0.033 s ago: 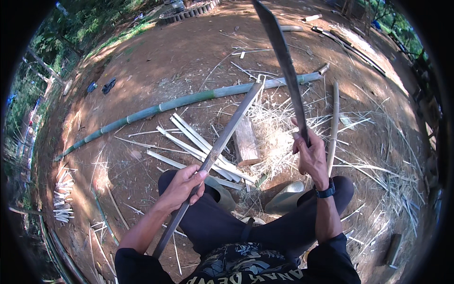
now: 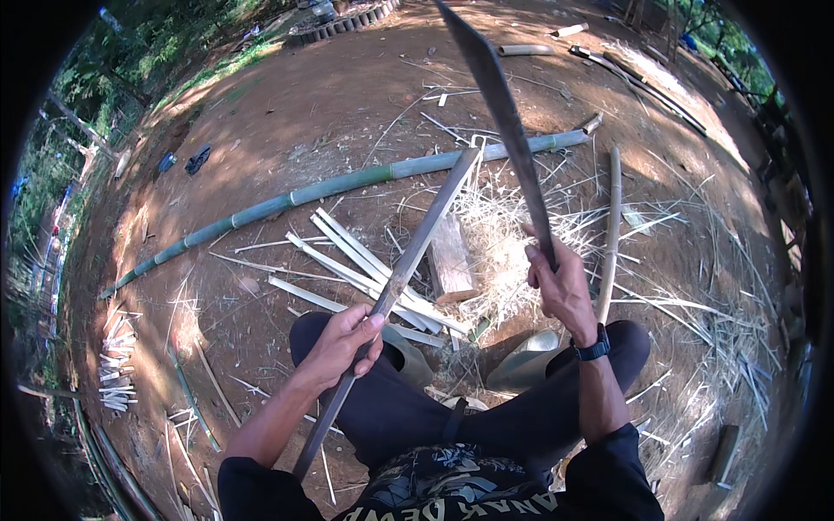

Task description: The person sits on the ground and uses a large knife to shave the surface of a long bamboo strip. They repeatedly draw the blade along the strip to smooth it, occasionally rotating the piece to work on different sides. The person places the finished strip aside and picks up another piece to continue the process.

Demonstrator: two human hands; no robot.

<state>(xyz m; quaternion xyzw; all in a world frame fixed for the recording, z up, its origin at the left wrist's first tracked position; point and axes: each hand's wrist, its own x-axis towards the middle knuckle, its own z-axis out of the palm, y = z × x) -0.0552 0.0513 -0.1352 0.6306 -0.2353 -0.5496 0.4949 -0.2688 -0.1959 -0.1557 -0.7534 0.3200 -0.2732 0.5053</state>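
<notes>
My left hand is closed around a long, flat, grey-brown slat, which runs slantwise from beside my left sleeve up toward the green bamboo pole. In my right hand a machete is gripped, its long dark blade raised and leaning to the left. The blade is apart from the slat. Beneath the slat's far half lie a short wooden block and several pale split strips. My fingers hide the machete's handle.
Pale shavings are heaped right of the block. A thin pole lies farther right, with loose strips scattered beyond it. Small cut pieces are piled at the far left. My boots rest close to the block.
My right hand has shifted slightly left and down, and the machete blade has swung left toward the slat. The slat and my left hand have moved only a little.
</notes>
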